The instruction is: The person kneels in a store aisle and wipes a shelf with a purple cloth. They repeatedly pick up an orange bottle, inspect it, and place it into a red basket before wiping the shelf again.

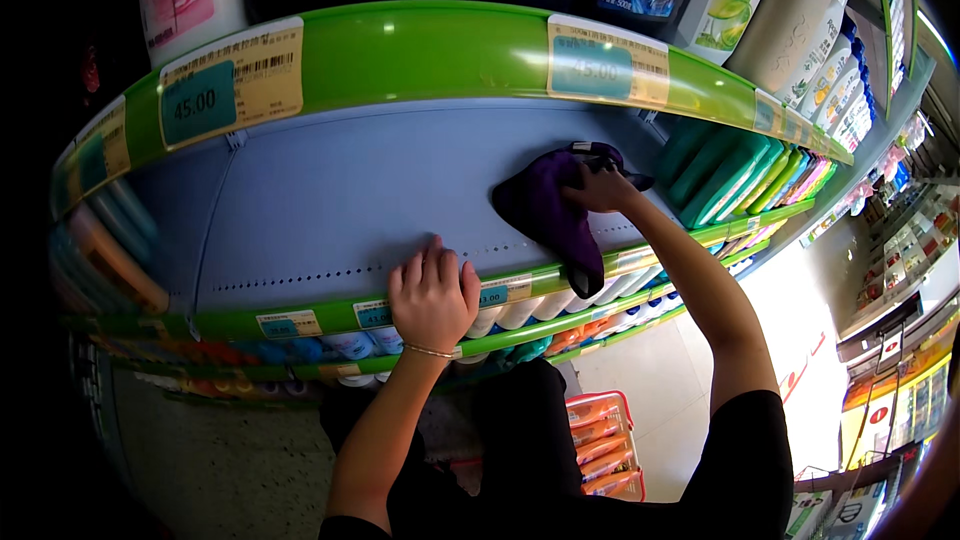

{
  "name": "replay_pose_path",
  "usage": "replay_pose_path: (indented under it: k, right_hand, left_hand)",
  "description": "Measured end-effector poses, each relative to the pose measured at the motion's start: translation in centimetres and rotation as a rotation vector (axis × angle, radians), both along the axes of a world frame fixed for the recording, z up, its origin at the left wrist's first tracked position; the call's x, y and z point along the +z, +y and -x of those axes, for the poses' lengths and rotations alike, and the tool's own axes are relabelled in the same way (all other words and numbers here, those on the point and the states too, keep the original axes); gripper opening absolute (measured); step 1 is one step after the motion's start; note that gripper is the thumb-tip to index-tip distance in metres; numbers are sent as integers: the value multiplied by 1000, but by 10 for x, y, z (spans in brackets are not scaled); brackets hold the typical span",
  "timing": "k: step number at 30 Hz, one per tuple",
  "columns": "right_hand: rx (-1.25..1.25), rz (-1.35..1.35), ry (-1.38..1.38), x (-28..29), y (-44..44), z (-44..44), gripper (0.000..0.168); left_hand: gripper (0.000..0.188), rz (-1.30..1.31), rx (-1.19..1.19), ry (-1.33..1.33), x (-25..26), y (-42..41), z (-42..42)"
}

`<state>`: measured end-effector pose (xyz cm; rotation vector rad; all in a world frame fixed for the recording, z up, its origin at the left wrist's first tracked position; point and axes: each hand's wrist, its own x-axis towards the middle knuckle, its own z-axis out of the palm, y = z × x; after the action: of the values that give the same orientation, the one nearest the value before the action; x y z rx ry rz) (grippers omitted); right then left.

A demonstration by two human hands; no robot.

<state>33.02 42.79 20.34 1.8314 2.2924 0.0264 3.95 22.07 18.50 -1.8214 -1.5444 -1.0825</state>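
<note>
My right hand (pixel 604 189) grips a bunched dark purple cloth (pixel 551 191) on a grey-blue metal shelf board (pixel 352 187). One end of the cloth hangs over the green price rail (pixel 619 261) at the shelf's front. Farther left, my left hand (pixel 431 301) lies palm down at the same front edge, holding nothing, its fingers slightly apart and reaching onto the board. A thin bracelet (pixel 429 350) circles the left wrist. My right fingertips are partly hidden in the cloth's folds.
An upper shelf's green rail (pixel 427 49) with price tags curves close above the board. Green bottles (pixel 731 165) stand to the right, an orange-brown bottle (pixel 116 259) to the left. Below, beside my leg, a red-rimmed basket (pixel 634 427) holds several orange packs (pixel 604 457).
</note>
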Motion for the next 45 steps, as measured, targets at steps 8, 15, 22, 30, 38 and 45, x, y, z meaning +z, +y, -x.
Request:
replay_pose_path:
  k: [8, 15, 22, 30, 38, 45]
  right_hand:
    - [-126, -177, 250, -6, 117, 48, 94]
    - [-123, -251, 337, -12, 163, 46, 95]
    - [-3, -105, 218, 6, 139, 20, 97]
    - [77, 44, 110, 68, -5, 20, 70]
    - [-66, 149, -96, 81, -88, 3, 58]
    - [90, -93, -230, 80, -123, 35, 52]
  left_hand:
    - [20, -15, 30, 53, -1, 1, 5]
    - [24, -18, 46, 87, -2, -3, 8]
    - [22, -44, 10, 91, 0, 3, 1]
    - [16, -29, 17, 59, 1, -4, 5]
    - [16, -39, 6, 32, -2, -7, 8]
    - [17, -34, -11, 19, 1, -6, 4]
